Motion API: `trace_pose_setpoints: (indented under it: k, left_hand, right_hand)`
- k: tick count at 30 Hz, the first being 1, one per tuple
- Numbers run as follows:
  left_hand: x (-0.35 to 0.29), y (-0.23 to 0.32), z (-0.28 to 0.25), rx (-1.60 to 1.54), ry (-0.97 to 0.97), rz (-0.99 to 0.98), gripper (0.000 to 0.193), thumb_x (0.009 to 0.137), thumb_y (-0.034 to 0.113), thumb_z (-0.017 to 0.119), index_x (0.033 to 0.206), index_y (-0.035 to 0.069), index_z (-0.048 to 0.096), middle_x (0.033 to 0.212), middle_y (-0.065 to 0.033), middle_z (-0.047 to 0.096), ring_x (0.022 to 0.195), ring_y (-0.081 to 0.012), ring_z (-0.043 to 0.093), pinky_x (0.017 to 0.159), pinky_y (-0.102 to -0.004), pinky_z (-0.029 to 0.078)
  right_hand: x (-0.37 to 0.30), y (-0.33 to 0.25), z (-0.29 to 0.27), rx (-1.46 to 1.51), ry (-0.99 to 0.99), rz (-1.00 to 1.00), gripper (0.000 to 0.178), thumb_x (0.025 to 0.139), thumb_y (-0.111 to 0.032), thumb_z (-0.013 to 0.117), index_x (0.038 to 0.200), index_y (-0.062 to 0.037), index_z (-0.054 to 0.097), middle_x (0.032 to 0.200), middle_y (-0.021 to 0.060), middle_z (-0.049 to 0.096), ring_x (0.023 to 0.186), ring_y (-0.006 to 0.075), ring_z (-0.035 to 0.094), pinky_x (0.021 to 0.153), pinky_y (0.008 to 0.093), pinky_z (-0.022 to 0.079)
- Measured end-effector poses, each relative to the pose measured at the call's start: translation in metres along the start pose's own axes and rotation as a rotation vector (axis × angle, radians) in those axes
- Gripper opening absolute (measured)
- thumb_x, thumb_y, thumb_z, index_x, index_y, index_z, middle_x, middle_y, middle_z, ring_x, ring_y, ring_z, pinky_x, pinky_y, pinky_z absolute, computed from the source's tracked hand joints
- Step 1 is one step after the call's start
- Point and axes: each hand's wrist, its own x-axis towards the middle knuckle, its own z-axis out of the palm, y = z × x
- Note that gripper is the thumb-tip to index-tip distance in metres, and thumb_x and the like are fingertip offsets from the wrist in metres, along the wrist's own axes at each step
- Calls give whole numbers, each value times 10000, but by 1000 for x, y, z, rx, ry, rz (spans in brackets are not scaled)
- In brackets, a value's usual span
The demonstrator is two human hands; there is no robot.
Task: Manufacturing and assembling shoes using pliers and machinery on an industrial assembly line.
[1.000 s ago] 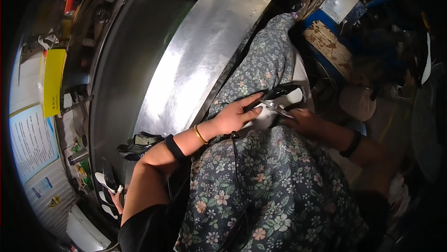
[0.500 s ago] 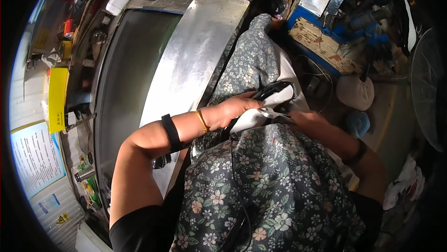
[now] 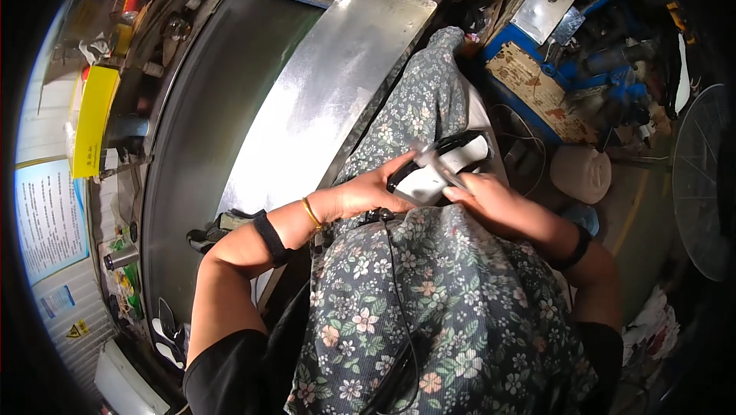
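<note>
If the right hand (image 3: 497, 204), curled round the metal tool (image 3: 447, 174), slips, it could hit the left hand (image 3: 372, 194), half curled, holding the shoe (image 3: 418, 186).

Light: uneven, dim at periphery | Glare: whitish hotspot on metal plate (image 3: 326, 97), 10 o'clock | Shadow: blue machine (image 3: 567, 62) partly dark, 2 o'clock | Blur: metal tool (image 3: 438, 167) smeared, near centre toward 3 o'clock | Distortion: fisheye, wall notice (image 3: 54, 219) bowed at 9 o'clock; black vignette
</note>
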Motion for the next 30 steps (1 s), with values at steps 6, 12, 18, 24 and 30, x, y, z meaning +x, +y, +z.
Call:
trace_pose_setpoints:
  k: [6,12,18,24,30]
  left_hand:
    - [-1,-8,-2,-56,38,7,958,737,-43,674,1535,75,158,1210,-64,560,1037,-145,560,890,-258,470]
    - [-54,22,-1,-168,259,252,878,738,-37,711,1495,14,269,1297,-93,555,1106,-184,574,963,-288,442]
    - [-59,-9,-28,1513,1032,51,754,789,101,648,1475,124,335,1471,-286,333,1269,-416,450,1033,-458,387]
    - [-26,-68,-57,1591,885,346,532,798,9,525,1324,-52,479,1445,-197,417,1382,-367,336,1154,-504,222]
    - [-39,-64,-27,1076,787,610,382,794,-57,584,1171,-3,597,1203,-203,608,1164,-393,553,1031,-465,423]
  right_hand:
    - [14,-20,10,-166,19,-48,426,971,-369,535,870,44,556,802,268,624,793,415,641,681,466,479]
    - [27,-35,-29,76,-71,-75,282,979,-276,557,848,-27,573,702,59,599,646,113,571,604,268,462]
    - [158,-21,-58,87,555,-160,239,883,-233,629,956,-11,579,718,75,578,668,169,578,631,322,473]
    - [282,-3,-39,-435,904,-130,305,791,-135,621,1071,-16,603,1144,253,578,1063,416,542,930,446,443]
    - [186,32,-52,-394,714,-375,400,807,-143,672,1184,-34,593,1381,231,461,1279,397,431,1053,421,381]
